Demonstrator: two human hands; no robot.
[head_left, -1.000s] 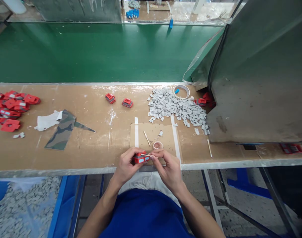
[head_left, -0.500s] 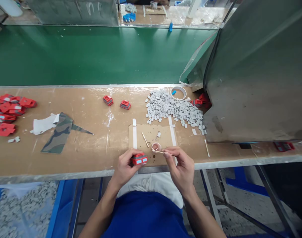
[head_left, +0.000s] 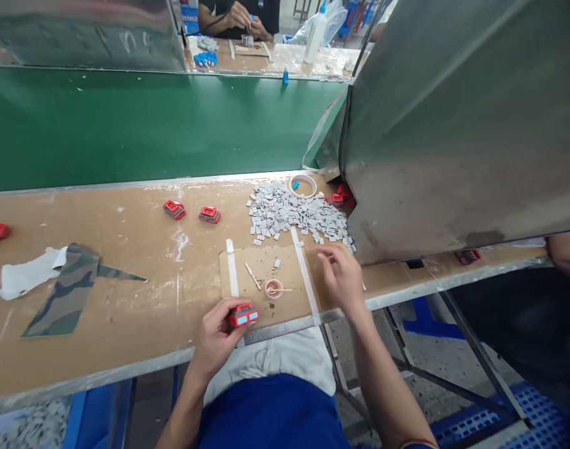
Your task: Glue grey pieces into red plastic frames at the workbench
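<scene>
My left hand (head_left: 216, 333) is closed around a red toy car part (head_left: 243, 315) with grey trim and pale blue windows, at the front edge of a cardboard sheet (head_left: 285, 305). To the right, my right hand (head_left: 343, 277) hovers beyond the sheet's taped edge, fingers loosely bent and thumb apart, with nothing seen in them. Between the hands stands a small clear cup (head_left: 274, 288) with a thin swab stick (head_left: 285, 290) resting across it. Another swab (head_left: 252, 276) and one grey tile (head_left: 277, 263) lie on the cardboard. Near my right fingers is a heap of small grey tiles (head_left: 294, 215).
Two red car parts (head_left: 174, 209) sit left of the heap, and a tape roll (head_left: 303, 186) lies behind it. A camouflage cloth (head_left: 65, 299) is at left. A large metal panel (head_left: 453, 137) bounds the right. Across the green belt (head_left: 149, 131), another person's hands (head_left: 247, 19) are working.
My right hand has let go of the swab stick, which now rests in the cup, and has moved right and away from me. The view has turned right; my left hand still holds the car part.
</scene>
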